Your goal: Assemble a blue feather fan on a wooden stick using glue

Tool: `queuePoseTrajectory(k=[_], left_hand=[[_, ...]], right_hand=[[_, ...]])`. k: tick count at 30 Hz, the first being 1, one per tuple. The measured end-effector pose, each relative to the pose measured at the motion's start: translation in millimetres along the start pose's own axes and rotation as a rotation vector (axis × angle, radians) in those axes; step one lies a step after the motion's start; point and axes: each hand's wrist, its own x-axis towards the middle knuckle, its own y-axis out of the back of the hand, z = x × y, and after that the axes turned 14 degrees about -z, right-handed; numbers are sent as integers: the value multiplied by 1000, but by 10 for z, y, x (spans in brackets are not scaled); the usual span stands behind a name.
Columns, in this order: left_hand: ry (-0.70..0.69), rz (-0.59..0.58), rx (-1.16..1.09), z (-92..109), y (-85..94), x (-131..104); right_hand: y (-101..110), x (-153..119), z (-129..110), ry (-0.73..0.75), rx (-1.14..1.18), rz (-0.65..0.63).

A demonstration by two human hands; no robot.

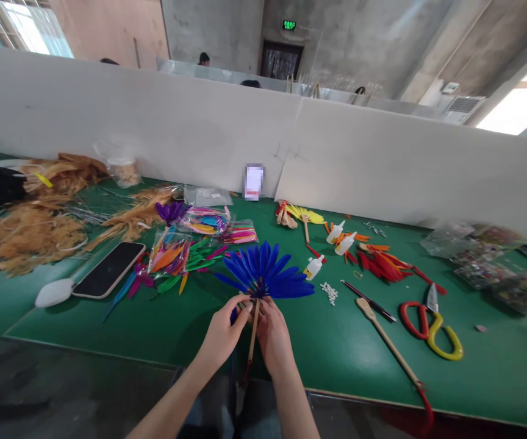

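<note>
A fan of blue feathers point(268, 271) on a thin wooden handle point(254, 332) is held up over the table's near edge. My left hand point(227, 326) pinches at the base of the feathers; a bit of blue shows beside its fingers. My right hand point(272, 332) closes around the fan's base from the other side, its fingers partly hidden behind the handle. A small white glue bottle point(313, 267) and a heap of white beads point(330, 294) lie just right of the feathers.
Scissors point(428, 323), a bare wooden fan stick point(389, 341) and a pen point(368, 300) lie to the right. Red feathers point(385, 266) and a yellow fan point(307, 214) are farther back. A phone point(109, 269) and bagged colored feathers point(169, 256) are on the left. A white partition point(190, 128) bounds the table.
</note>
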Motion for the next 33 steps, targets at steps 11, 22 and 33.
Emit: queuePoseTrajectory(k=[11, 22, 33], left_hand=[[119, 126, -426, -126, 270, 134], [95, 168, -390, -177, 347, 251], [96, 255, -266, -168, 311, 261]], right_hand=[[19, -49, -88, -7, 11, -78], [-13, -41, -90, -87, 4, -105], [-12, -5, -81, -125, -15, -85]])
